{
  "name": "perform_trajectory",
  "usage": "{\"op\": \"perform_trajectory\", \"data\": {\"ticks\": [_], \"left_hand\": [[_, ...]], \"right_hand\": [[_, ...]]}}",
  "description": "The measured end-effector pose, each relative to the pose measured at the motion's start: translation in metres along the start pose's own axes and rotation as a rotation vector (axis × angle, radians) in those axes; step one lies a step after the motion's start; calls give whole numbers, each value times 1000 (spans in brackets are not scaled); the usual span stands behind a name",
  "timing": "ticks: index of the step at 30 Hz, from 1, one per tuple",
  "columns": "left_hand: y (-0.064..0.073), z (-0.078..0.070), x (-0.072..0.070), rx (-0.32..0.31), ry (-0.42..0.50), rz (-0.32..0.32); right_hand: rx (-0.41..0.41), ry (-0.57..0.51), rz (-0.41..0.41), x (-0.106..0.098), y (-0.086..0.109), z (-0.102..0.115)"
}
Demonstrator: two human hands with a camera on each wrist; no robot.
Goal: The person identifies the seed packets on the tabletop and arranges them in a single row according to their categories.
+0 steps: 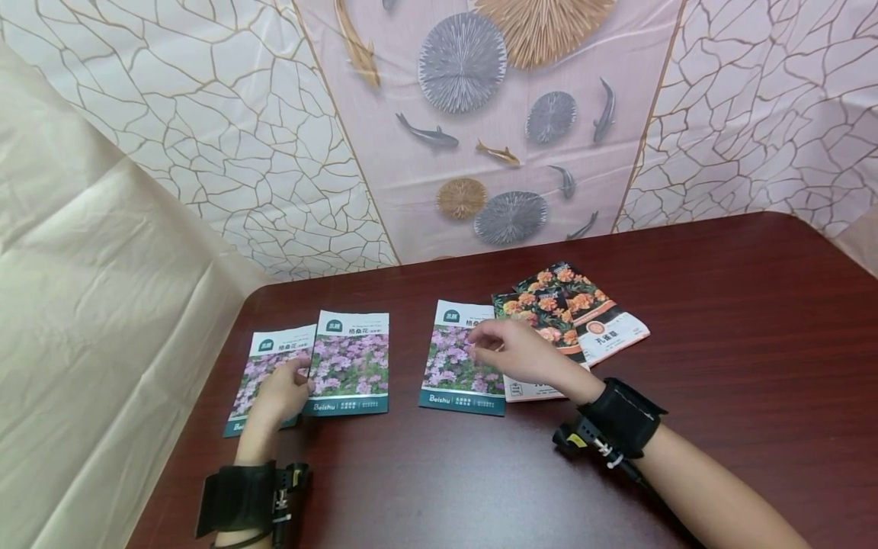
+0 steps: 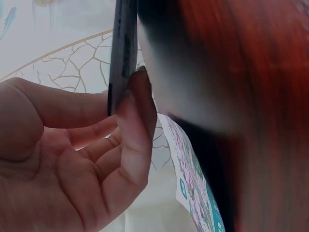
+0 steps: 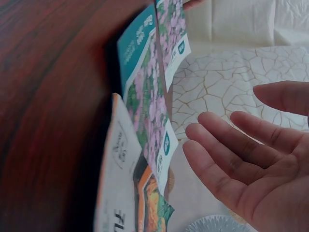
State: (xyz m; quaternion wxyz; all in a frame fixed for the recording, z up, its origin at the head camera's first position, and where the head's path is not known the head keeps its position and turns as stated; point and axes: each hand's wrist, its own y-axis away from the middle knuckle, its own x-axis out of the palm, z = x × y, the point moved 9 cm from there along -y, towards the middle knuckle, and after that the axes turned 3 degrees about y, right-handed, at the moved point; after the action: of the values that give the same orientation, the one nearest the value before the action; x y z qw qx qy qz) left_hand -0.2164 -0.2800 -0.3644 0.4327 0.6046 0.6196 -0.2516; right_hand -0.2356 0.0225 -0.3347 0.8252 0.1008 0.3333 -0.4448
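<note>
My left hand (image 1: 280, 393) pinches the left edge of a purple-flower seed packet (image 1: 351, 364) between thumb and fingers. In the left wrist view that packet (image 2: 123, 53) shows nearly edge-on. Beneath the same hand lies another purple-flower seed packet (image 1: 257, 379), partly hidden by it. My right hand (image 1: 517, 349) hovers over a third purple-flower packet (image 1: 453, 374) and the nearer of two orange marigold packets (image 1: 538, 311). Its fingers (image 3: 231, 159) are loosely bent, with nothing between them and the thumb, in the right wrist view.
The farther marigold packet (image 1: 610, 332) lies tilted, partly under the nearer one. All packets are on a dark red-brown table (image 1: 425, 473). A patterned cloth (image 1: 425, 221) hangs behind the table, and a cream cloth (image 1: 116, 305) stands along the left side.
</note>
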Motion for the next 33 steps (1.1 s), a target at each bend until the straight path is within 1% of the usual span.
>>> {"op": "perform_trajectory", "data": {"ticks": [4, 8, 12, 15, 16, 18, 21, 24, 28, 30, 33], "left_hand": [[1, 0, 1, -2, -13, 0], [1, 1, 2, 5, -25, -6], [2, 1, 3, -1, 17, -2], [2, 3, 3, -20, 54, -4], [3, 3, 3, -24, 53, -6], [3, 2, 2, -17, 14, -25], [3, -4, 2, 21, -56, -46], [5, -17, 5, 107, -106, -36], [10, -33, 14, 207, -150, 11], [12, -39, 19, 234, -166, 36], [16, -48, 28, 272, -175, 92]], "right_hand": [[-28, -3, 21, 4, 1, 0], [-30, -26, 37, 5, 2, 0], [-18, -43, 55, 7, 3, -2], [-18, -51, 60, 8, 3, -3], [-19, -52, 59, 8, 3, -3], [-30, -57, 60, 9, 3, -2], [-39, -65, 61, 10, 3, -1], [-45, -74, 65, 12, 3, -1], [-63, -71, 66, 14, 2, 1], [-68, -68, 66, 14, 2, 1], [-72, -63, 69, 15, 3, 0]]}}
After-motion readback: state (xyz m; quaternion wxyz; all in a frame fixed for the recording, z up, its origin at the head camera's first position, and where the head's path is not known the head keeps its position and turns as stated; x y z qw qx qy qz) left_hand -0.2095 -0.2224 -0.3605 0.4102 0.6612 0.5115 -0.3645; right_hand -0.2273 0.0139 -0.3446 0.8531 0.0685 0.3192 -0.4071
